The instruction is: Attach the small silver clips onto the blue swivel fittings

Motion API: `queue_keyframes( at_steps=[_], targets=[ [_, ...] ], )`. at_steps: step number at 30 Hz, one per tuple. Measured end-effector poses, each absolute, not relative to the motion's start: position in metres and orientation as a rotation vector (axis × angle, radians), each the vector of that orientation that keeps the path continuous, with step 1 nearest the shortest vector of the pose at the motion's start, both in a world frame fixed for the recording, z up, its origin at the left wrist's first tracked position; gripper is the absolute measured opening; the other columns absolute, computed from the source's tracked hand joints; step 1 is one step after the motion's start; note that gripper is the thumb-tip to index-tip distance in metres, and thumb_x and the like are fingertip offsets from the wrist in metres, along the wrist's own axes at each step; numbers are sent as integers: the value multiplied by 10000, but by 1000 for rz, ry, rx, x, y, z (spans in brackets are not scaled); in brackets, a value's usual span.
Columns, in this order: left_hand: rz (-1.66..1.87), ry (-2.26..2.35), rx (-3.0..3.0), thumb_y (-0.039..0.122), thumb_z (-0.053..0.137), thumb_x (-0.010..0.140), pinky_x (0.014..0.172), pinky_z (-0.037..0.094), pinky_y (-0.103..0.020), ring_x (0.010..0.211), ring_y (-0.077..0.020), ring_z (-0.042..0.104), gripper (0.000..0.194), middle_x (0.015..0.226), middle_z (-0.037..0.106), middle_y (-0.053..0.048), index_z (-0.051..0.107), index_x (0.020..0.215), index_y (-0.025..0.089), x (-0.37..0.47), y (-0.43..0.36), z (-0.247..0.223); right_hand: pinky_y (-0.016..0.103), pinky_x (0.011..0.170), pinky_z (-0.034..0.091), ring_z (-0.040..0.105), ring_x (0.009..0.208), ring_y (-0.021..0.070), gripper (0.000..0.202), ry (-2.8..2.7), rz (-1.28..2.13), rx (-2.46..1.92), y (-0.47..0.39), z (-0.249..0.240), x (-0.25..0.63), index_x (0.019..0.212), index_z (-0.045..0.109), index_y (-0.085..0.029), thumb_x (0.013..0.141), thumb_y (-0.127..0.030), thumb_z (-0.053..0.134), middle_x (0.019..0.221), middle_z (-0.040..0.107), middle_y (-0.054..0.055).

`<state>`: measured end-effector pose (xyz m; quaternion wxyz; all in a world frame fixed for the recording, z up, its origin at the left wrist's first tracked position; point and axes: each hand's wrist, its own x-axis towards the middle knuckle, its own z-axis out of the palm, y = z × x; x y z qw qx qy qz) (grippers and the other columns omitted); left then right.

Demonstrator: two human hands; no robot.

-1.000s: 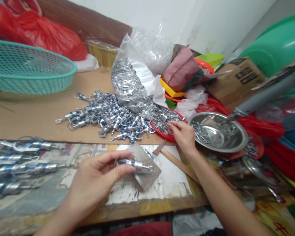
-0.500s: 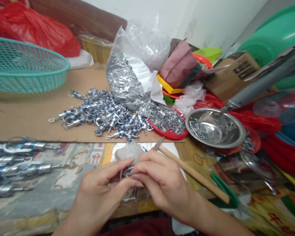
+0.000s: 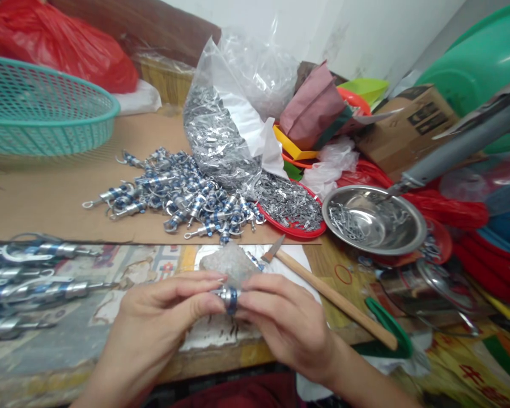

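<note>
Both hands [image 3: 227, 320] pinch swivel clip [image 3: 228, 296] — axis left-right

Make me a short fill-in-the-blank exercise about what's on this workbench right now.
1. Both hands, left hand and right hand, pinch one small metal piece with a ____ band.
2. The loose pile of finished pieces lies on ____.
3. The teal basket sits at the far ____ of the bench.
4. The steel bowl stands beside a ____ tray of small metal parts.

Missing words: blue; cardboard; left; red
</note>
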<state>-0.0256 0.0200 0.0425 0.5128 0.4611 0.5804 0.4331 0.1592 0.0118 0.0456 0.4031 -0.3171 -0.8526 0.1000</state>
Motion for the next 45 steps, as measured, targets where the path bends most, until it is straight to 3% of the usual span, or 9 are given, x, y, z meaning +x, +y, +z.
queue_keyframes(
  at_steps=[7,12,23,27,32,38,45],
  targets=[
    [1212,1439,1584,261,694,655,803,516,-251,765,-164,692,103,793,766,29,752,618,338,-29,17,41,259,684,534,651,788,167,148,-2295,-115,-650,17,49,161,901,673,-104,843,-70,541,891,700,110],
    [1384,1304,1917,200,673,667,687,534,-192,672,-149,704,117,752,761,-26,750,605,263,-32,19,45,324,716,553,661,842,225,224,-2385,-169,-524,20,57,162,924,668,-46,877,-92,453,949,701,160],
    [1319,1112,2339,225,602,786,705,499,-140,740,-141,700,132,834,734,-47,692,689,217,-41,23,52,310,746,561,662,876,205,264,-2415,-121,-513,18,60,162,931,672,-49,900,-101,415,955,711,138],
    [1203,1049,2425,152,550,792,774,499,-208,853,-174,686,152,973,721,-56,674,766,236,-46,23,53,306,757,556,663,868,199,221,-2408,-124,-539,14,60,160,938,669,-64,886,-99,457,954,714,124],
    [1189,1001,2297,123,569,787,801,457,-126,891,-118,671,196,1036,689,4,663,848,283,-51,20,46,233,721,531,650,827,122,198,-2280,32,-748,6,57,153,934,664,-152,914,-134,468,938,714,61],
    [1091,1014,2145,172,597,782,847,427,-96,916,-109,668,165,956,728,33,707,817,290,-53,18,37,225,678,520,646,788,136,200,-2221,167,-795,1,53,150,910,668,-136,892,-111,471,930,703,76],
    [987,1337,1448,304,676,686,654,540,-173,660,-157,706,111,690,776,43,748,602,315,-38,14,40,174,663,533,658,765,131,217,-2049,543,-890,-3,51,149,936,699,-91,809,-33,532,903,676,126]
  ],
)
